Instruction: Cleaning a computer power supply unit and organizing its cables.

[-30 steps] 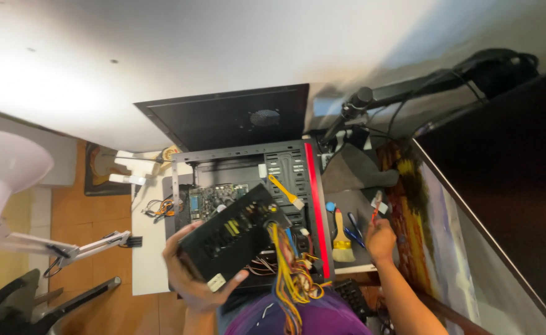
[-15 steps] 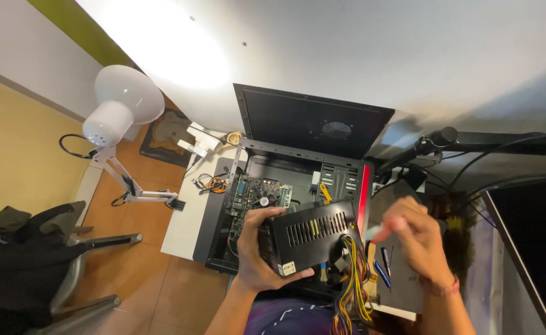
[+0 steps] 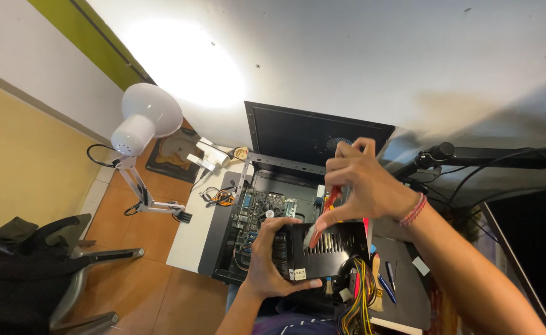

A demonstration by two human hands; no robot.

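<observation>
My left hand (image 3: 270, 257) grips a black power supply box (image 3: 325, 251) by its near left end, holding it over an open black computer case (image 3: 232, 239). A bundle of yellow, red and black cables (image 3: 356, 298) hangs from the box's right side. My right hand (image 3: 356, 180) is raised above the box, fingers curled around a screwdriver with a red handle (image 3: 328, 201) whose tip points down at the box's slotted top. The green motherboard (image 3: 257, 214) shows inside the case, left of the box.
The case's side panel (image 3: 313, 133) leans upright behind it. A white desk lamp (image 3: 142, 127) stands left on the white table (image 3: 189, 239). Small tools (image 3: 384, 279) lie on a dark mat to the right. A dark chair (image 3: 43, 260) is at the lower left, a monitor arm (image 3: 471, 158) to the right.
My right hand has risen from beside the power supply to above it, now holding the red screwdriver at its top. The left hand keeps holding the box.
</observation>
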